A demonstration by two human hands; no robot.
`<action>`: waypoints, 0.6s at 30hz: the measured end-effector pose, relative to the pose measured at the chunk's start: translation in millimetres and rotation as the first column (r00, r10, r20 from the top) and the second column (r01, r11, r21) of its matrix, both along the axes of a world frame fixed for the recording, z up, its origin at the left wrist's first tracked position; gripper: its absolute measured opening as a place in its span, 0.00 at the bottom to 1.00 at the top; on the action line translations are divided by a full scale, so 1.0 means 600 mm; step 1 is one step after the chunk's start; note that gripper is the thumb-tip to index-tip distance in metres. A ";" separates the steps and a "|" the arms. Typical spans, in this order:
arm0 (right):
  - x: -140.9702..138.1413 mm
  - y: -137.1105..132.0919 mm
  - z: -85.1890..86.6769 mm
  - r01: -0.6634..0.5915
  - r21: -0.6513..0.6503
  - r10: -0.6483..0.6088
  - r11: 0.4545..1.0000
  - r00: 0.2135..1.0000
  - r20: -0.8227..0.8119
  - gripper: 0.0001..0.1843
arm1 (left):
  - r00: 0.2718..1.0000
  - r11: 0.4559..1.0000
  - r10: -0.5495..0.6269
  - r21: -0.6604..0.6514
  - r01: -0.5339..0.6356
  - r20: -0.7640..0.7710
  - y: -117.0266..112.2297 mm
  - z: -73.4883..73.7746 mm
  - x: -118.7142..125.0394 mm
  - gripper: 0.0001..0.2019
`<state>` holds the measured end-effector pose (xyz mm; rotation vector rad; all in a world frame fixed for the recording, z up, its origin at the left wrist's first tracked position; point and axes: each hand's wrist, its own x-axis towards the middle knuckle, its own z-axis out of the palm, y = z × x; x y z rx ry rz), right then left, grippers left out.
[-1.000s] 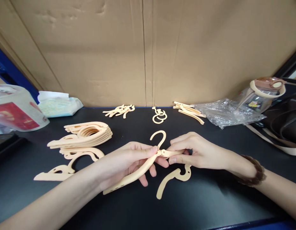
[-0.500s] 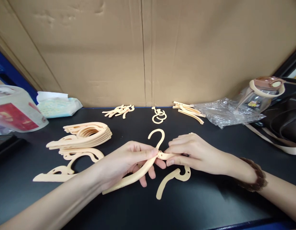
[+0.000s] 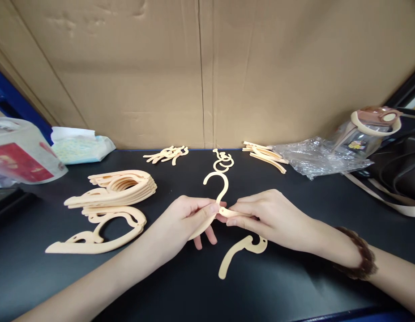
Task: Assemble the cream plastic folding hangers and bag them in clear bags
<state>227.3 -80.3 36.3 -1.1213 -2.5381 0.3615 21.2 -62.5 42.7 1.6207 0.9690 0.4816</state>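
Both hands meet at a cream folding clothes hanger (image 3: 223,190), its curved hook standing up above the fingers. My left hand (image 3: 194,219) pinches the hanger just below the hook, with thumb on top and lower fingers partly spread; most of the left arm of the hanger is hidden behind this hand. My right hand (image 3: 266,217) is closed on the hanger's short right piece, close to the joint. Below the right hand, on the table, lies a loose hooked hanger piece (image 3: 236,252), its upper edge near the fingers.
Stacked folded hangers (image 3: 140,192) lie on the black table (image 3: 180,286) at left. Along the back are small piles of hanger parts (image 3: 168,155), hooks (image 3: 224,160) and arms (image 3: 266,156). Plastic wrap (image 3: 314,156), a bottle (image 3: 368,129), a wipes pack (image 3: 83,147) and a tub (image 3: 26,152) flank them.
The hanger has shifted slightly left and away from me, and its left arm now shows less below my left hand. Both hands keep hold of it.
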 end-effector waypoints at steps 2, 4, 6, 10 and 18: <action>-0.002 -0.002 0.001 -0.001 0.020 0.001 1.000 1.000 -0.003 0.19 | 1.000 1.000 0.001 0.016 -0.001 -0.010 -0.001 0.002 0.001 0.17; -0.003 -0.002 0.002 0.015 0.023 -0.015 1.000 1.000 -0.004 0.19 | 1.000 1.000 -0.004 0.013 0.005 -0.014 -0.002 0.004 0.000 0.18; -0.002 -0.003 0.001 0.034 0.021 -0.034 0.999 0.999 0.004 0.19 | 1.000 1.000 -0.020 0.003 0.020 -0.014 -0.003 0.004 0.000 0.19; -0.002 -0.004 -0.002 0.046 0.052 -0.048 0.998 0.998 0.051 0.19 | 0.999 0.999 -0.042 0.013 0.042 -0.020 -0.005 0.001 0.000 0.17; 0.002 0.007 -0.005 0.239 0.169 -0.251 0.956 0.967 0.053 0.21 | 1.000 1.000 -0.005 0.018 0.005 0.021 -0.004 -0.007 0.002 0.20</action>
